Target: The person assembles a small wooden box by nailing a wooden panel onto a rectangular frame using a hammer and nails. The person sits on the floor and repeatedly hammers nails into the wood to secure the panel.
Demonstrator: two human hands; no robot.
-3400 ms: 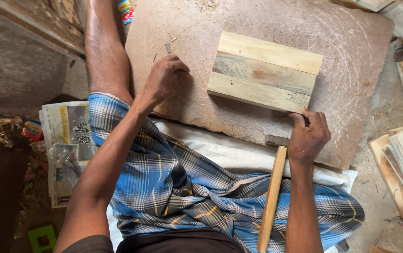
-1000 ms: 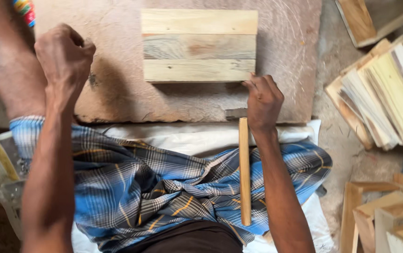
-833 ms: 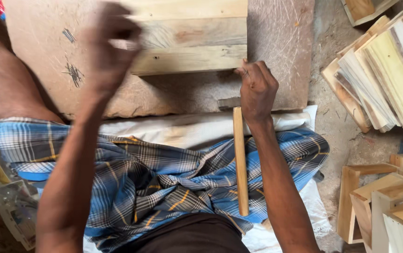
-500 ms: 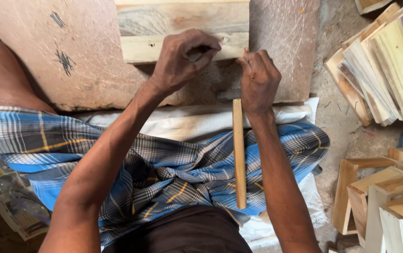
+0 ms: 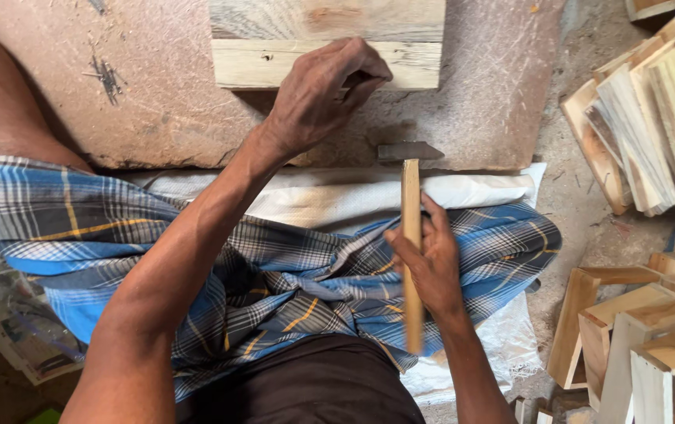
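A seated person in a blue plaid wrap [image 5: 196, 259] worked over a brown slab [image 5: 117, 102] laid on the ground, seen from the head camera. The left hand [image 5: 318, 98], at about 12 o'clock in the view, rested on the near edge of a panel of pale wooden slats [image 5: 274, 39], its fingertips pinched together as if on a small nail, though the nail itself could not be made out. The right hand [image 5: 431, 263], near 5 o'clock, was closed around the wooden handle of a hammer [image 5: 410, 235]; the handle ran almost straight up the frame, and the dark metal head lay on the slab's near edge, just below and right of the left hand. A white sack [image 5: 337, 200] lay across the person's lap under the slab's edge. At 2 o'clock, a stack of cut wooden slats [image 5: 659, 118] lay on the ground, and at 4 o'clock stood several small wooden boxes [image 5: 643, 338]. A few loose nails [image 5: 106, 74] lay on the slab at 10 o'clock.
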